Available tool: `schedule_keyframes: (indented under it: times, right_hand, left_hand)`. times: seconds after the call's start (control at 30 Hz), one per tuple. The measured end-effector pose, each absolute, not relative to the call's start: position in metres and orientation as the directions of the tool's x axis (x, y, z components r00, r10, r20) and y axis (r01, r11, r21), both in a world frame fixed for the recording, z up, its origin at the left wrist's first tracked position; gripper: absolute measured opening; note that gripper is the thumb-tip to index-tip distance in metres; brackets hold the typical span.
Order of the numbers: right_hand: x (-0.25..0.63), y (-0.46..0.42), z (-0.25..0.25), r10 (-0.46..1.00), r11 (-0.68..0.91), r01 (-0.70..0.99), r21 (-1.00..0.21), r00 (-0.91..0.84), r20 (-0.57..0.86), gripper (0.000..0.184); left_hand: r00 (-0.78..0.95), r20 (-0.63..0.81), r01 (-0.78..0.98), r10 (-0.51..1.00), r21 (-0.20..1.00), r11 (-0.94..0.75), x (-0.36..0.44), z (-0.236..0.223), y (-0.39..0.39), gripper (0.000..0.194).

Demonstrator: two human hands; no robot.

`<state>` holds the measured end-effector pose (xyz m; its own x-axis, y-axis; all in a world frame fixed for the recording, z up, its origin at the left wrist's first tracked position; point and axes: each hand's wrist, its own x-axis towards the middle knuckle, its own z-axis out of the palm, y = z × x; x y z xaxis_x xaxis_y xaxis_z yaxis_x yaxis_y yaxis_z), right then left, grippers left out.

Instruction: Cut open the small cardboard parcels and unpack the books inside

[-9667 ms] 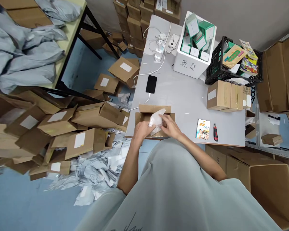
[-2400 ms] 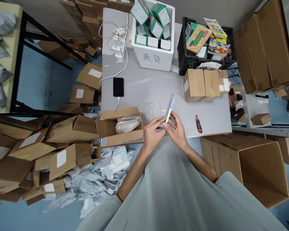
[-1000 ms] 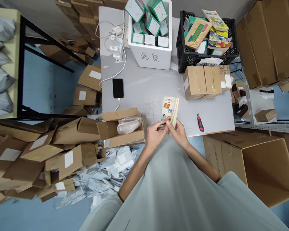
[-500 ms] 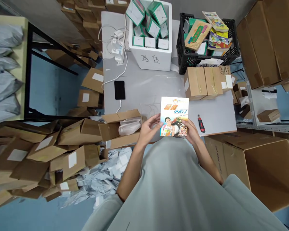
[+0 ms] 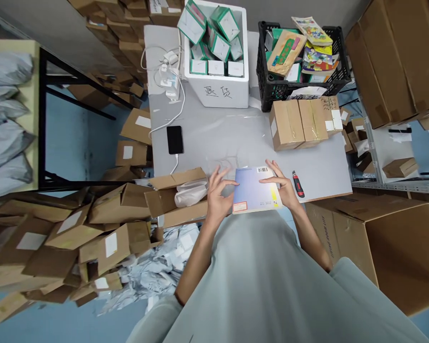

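A thin book lies back cover up between my hands over the near edge of the grey table; the cover is pale blue with a barcode and a small sticker. My right hand grips its right edge, thumb on top. My left hand is at its left edge with fingers spread apart; I cannot see whether it touches the book. To the left stands an open cardboard box with a white plastic bag inside.
A red utility knife, a charging phone, a white foam bin of green boxes, a black crate of books and taped parcels share the table. Cardboard boxes pile on the left floor; a large open carton stands right.
The book has been flipped from front cover up to back cover up and lowered toward the table. My left hand's fingers have spread open.
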<state>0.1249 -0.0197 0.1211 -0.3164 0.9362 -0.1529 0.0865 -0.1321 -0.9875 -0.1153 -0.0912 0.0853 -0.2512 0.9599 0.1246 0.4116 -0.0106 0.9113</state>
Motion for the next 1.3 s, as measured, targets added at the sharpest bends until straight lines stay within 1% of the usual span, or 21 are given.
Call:
schedule_keyframes:
  times: [0.07,0.17,0.27,0.33,0.4,0.5,0.57,0.63,0.7,0.83,0.9,1.0,1.07,1.17,1.23,1.3]
  right_hand:
    - [0.127,-0.019,0.114,0.933,-0.193,0.077,-0.978,-0.293,-0.207,0.029]
    - [0.129,-0.019,0.104,0.917,-0.314,0.06,-0.947,-0.239,-0.319,0.04]
    - [0.131,-0.017,0.098,0.856,-0.463,-0.03,-0.886,-0.274,-0.438,0.049]
    - [0.133,-0.016,0.093,0.794,-0.57,-0.103,-0.815,-0.324,-0.514,0.053]
    - [0.134,-0.016,0.086,0.72,-0.669,-0.154,-0.727,-0.375,-0.584,0.054]
    - [0.134,-0.02,0.073,0.598,-0.792,-0.199,-0.577,-0.443,-0.668,0.049]
    - [0.133,-0.025,0.065,0.558,-0.825,-0.219,-0.521,-0.461,-0.69,0.046]
    - [0.133,-0.032,0.059,0.567,-0.819,-0.229,-0.526,-0.46,-0.683,0.044]
    - [0.135,-0.036,0.054,0.583,-0.809,-0.237,-0.538,-0.449,-0.677,0.045]
    - [0.148,-0.036,0.055,0.615,-0.788,-0.296,-0.539,-0.387,-0.687,0.049]
    - [0.157,-0.029,0.061,0.672,-0.74,-0.318,-0.592,-0.348,-0.653,0.054]
    - [0.175,-0.013,0.076,0.761,-0.647,-0.342,-0.682,-0.354,-0.544,0.059]
    - [0.19,-0.002,0.087,0.777,-0.614,-0.337,-0.714,-0.419,-0.47,0.066]
    - [0.214,0.014,0.101,0.761,-0.587,-0.291,-0.755,-0.519,-0.391,0.076]
    - [0.227,0.025,0.109,0.786,-0.536,-0.279,-0.796,-0.508,-0.352,0.075]
    - [0.236,0.039,0.116,0.84,-0.463,-0.288,-0.838,-0.444,-0.311,0.068]
  left_hand:
    - [-0.248,0.083,0.35,0.965,0.937,0.01,-0.111,0.087,-0.09,0.018]
    - [-0.33,-0.045,0.293,0.943,0.945,0.148,-0.103,0.087,-0.086,0.031]
    - [-0.363,-0.195,0.173,0.911,0.947,0.271,-0.096,0.087,-0.081,0.041]
    - [-0.335,-0.275,0.099,0.901,0.941,0.324,-0.093,0.088,-0.076,0.046]
    - [-0.316,-0.324,0.069,0.892,0.93,0.362,-0.092,0.088,-0.069,0.051]
    - [-0.301,-0.367,0.033,0.88,0.919,0.394,-0.09,0.087,-0.056,0.059]
    - [-0.256,-0.415,-0.009,0.873,0.904,0.427,-0.089,0.085,-0.046,0.061]
    - [-0.202,-0.463,-0.019,0.863,0.883,0.469,-0.088,0.082,-0.038,0.061]
    - [-0.169,-0.484,0.027,0.859,0.869,0.494,-0.086,0.08,-0.031,0.06]
    - [-0.144,-0.448,0.127,0.883,0.876,0.465,-0.079,0.08,-0.026,0.057]
    - [-0.123,-0.43,0.126,0.895,0.887,0.443,-0.071,0.084,-0.025,0.052]
    - [-0.067,-0.445,0.078,0.893,0.89,0.449,-0.056,0.092,-0.021,0.044]
    - [-0.026,-0.498,0.004,0.867,0.867,0.499,-0.046,0.1,-0.014,0.052]
    - [0.122,-0.543,-0.077,0.831,0.83,0.553,-0.033,0.117,0.002,0.076]
    - [0.181,-0.509,-0.072,0.842,0.847,0.527,-0.025,0.13,0.017,0.086]
    - [0.17,-0.45,-0.049,0.877,0.885,0.464,-0.016,0.143,0.037,0.089]
